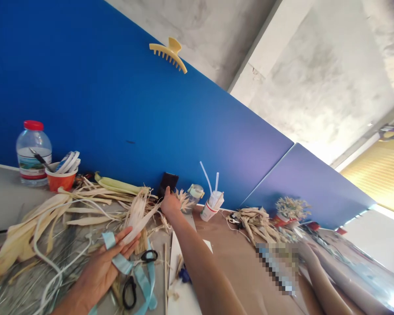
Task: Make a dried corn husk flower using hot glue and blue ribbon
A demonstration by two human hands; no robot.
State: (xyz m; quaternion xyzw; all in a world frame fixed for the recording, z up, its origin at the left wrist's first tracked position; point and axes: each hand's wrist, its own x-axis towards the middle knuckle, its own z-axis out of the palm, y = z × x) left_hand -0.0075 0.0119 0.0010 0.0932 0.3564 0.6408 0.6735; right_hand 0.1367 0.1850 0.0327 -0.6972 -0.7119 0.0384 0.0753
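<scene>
My left hand (100, 269) is closed around a pale dried corn husk (136, 221) that fans out upward. A light-blue ribbon (123, 262) runs across its fingers and hangs down past black-handled scissors (129, 292). My right hand (170, 204) reaches far forward, one finger stretched out against a black phone-like slab (168, 181) that leans on the blue partition. Its other fingers are mostly hidden. Just right of that hand are a pale husk flower (184, 200) and a clear lidded jar (196, 192).
Loose husks (36, 223) and a white cable (41, 253) cover the left side. Behind stand a red-capped bottle (34, 153) and an orange cup (61, 177). A cup with straws (211, 208) stands mid-table. At right, another person's arms (328, 280) work near a husk pile (254, 223).
</scene>
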